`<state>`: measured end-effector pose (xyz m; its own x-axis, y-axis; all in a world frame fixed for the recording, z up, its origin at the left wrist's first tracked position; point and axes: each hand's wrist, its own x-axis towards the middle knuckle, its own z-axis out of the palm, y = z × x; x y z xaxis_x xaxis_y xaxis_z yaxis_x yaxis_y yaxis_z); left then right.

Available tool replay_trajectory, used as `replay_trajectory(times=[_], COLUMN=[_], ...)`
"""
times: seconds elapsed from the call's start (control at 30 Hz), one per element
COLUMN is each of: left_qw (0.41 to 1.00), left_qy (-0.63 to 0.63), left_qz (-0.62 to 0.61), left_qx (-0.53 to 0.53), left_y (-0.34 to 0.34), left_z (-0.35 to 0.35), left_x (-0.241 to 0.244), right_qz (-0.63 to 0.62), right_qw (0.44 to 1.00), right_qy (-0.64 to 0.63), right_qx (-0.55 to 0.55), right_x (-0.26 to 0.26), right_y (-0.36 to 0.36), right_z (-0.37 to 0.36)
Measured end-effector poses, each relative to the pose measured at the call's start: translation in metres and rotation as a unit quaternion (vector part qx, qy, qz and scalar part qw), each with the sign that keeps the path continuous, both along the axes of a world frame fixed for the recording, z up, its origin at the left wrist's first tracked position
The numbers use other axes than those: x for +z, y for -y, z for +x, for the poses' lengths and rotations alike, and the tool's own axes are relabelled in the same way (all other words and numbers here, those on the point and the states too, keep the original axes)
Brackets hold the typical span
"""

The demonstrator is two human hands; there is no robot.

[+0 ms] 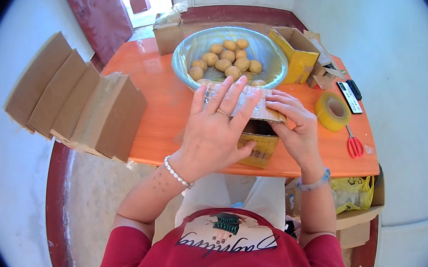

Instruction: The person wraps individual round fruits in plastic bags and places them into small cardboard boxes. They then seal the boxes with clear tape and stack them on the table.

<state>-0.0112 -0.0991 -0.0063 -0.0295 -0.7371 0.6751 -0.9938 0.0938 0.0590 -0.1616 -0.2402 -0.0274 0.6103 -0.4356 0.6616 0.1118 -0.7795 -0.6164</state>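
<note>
A small cardboard box (261, 149) with yellow tape stands near the front edge of the table, before my body. Its raised cardboard flap (262, 109) bears writing, and a dark gap shows beneath it. My left hand (214, 129) lies across the flap with fingers spread, its thumb in front of the box. At the flap's right end, my right hand (296, 123) pinches the edge between thumb and fingers. Just beyond sits a wide basin (180, 60) lined with clear plastic, holding several round tan potatoes or fruits (227, 56).
Cardboard boxes (121, 113) stand in a row at the table's left edge. Behind the basin are a small carton (168, 37) and an open yellow-taped box (303, 64). Packing tape (333, 111), red-handled scissors (355, 147) and a white panelled device (349, 97) lie on the right of the orange table (159, 127).
</note>
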Motion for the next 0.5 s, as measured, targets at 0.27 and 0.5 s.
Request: replay_trajectory(times=[0.27, 0.5], left_qw=[0.999, 0.996], left_qy=[0.012, -0.015], left_qz=[0.033, 0.084], left_qx=[0.039, -0.001], left_y=[0.001, 0.005], left_z=[0.007, 0.014], left_x=[0.003, 0.005], right_qz=[-0.035, -0.097], right_qw=[0.999, 0.995], right_qy=[-0.006, -0.025], right_qx=[0.008, -0.006], right_x=[0.0, 0.0], right_y=[0.006, -0.002], right_z=[-0.003, -0.003])
